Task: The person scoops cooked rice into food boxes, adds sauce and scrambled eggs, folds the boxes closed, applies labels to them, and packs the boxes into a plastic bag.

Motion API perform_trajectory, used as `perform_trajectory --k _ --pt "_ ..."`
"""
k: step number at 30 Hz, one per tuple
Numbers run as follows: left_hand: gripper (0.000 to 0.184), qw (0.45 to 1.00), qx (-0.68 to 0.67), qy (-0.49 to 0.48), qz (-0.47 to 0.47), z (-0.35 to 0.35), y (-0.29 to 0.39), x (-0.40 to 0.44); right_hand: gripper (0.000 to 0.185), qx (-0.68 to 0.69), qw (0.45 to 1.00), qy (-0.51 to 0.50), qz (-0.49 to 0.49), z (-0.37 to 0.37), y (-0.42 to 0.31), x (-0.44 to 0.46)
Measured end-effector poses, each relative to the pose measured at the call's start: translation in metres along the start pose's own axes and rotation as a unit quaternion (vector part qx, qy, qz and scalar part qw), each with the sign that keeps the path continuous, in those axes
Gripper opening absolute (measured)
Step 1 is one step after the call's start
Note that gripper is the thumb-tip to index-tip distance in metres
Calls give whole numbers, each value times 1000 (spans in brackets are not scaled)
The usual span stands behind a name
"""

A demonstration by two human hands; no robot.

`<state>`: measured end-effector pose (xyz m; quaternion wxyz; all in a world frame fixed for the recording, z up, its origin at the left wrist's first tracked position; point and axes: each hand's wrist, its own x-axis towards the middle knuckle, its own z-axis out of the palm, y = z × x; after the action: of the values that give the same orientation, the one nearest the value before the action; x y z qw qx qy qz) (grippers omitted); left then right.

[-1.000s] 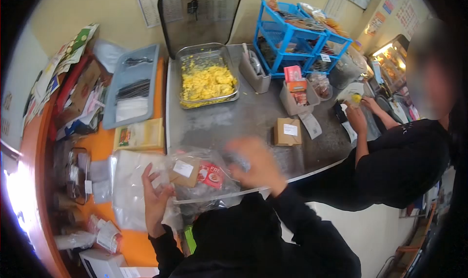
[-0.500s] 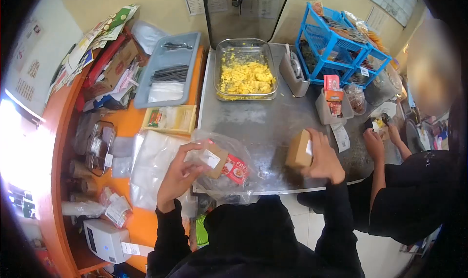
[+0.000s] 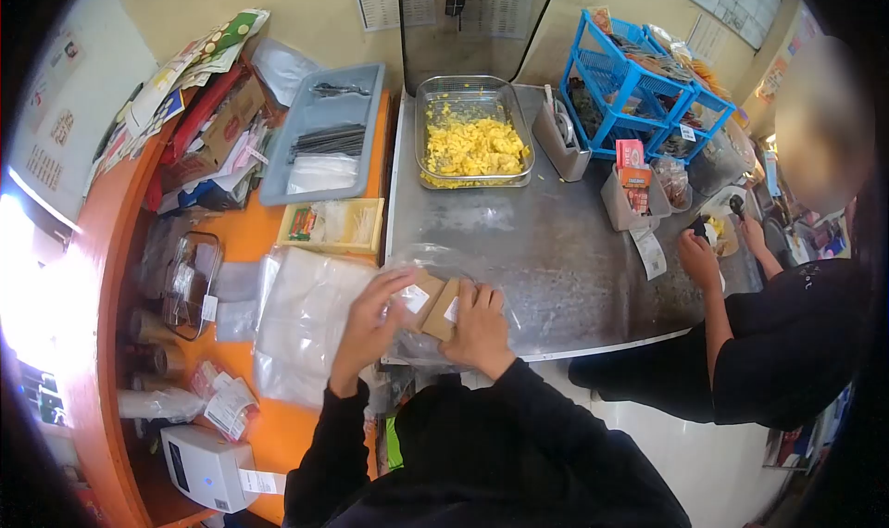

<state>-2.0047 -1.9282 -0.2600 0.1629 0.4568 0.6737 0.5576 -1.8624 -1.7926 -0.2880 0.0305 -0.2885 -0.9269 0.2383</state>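
Note:
Two small brown cardboard boxes with white labels sit side by side over a clear plastic bag point(image 3: 505, 298) at the counter's front edge. My left hand point(image 3: 372, 322) has its thumb and fingers around the outer side of the left box point(image 3: 421, 290). From the other side, my right hand point(image 3: 480, 329) grips the right box point(image 3: 444, 311), pressed against the first. Part of the bag lies beneath and around the boxes; whether they are fully inside it I cannot tell.
Behind the boxes, a glass tray point(image 3: 474, 139) holds yellow scrambled food. To the left are a grey-blue cutlery bin point(image 3: 270, 181), a yellow box point(image 3: 375, 232) and stacked plastic bags point(image 3: 301, 315). Blue racks point(image 3: 620, 93) stand at right, near a co-worker's hands point(image 3: 701, 259) over a food container.
My right hand has moved left with its box, bringing it against the other one. The red packet seen in the bag is now hidden. The co-worker's hands have shifted slightly.

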Motion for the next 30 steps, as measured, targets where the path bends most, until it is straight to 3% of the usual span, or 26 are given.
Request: perform_trajectory --k 3,4,6,8,10,13,14,16,19,22,25,26,29,30 --pt "39 982 180 -23 58 40 -26 -2 108 1 995 64 -78 21 10 -10" --pt "41 962 262 -42 57 52 -29 -8 107 2 989 92 -114 25 17 -19" --pt "46 902 420 -80 60 69 -34 -17 106 0 991 97 -89 25 36 -35" --pt "49 920 370 -127 -28 69 -36 -17 104 -36 991 124 -43 18 53 -54" --pt "54 914 356 -171 -96 72 -51 -22 80 -63 993 95 -43 8 73 -75" --pt "64 895 435 -96 35 78 -62 -24 40 -208 975 -27 -73 -12 90 -103" --pt "68 900 416 -126 -2 79 -55 -22 28 -271 955 -79 -87 -20 89 -111" --pt "77 906 377 -180 -76 81 -23 -10 18 -223 963 -31 -149 -65 69 -109" --pt "91 908 360 -191 -94 87 -32 -5 18 -154 957 56 -238 -139 31 -101" --pt "91 860 476 -178 -42 94 -36 -1 18 -131 917 173 -336 -153 1 -79" --pt "84 843 510 -162 -58 99 -41 8 21 -119 873 278 -381 -155 -11 -64" --pt "75 861 489 -130 -51 95 -40 9 23 -112 861 309 -387 -155 -13 -59" --pt "48 926 375 -32 -29 76 -30 17 18 33 916 343 -208 -136 6 -64" --pt "41 952 306 -1 -25 56 -36 22 24 51 932 325 -153 -133 10 -68"
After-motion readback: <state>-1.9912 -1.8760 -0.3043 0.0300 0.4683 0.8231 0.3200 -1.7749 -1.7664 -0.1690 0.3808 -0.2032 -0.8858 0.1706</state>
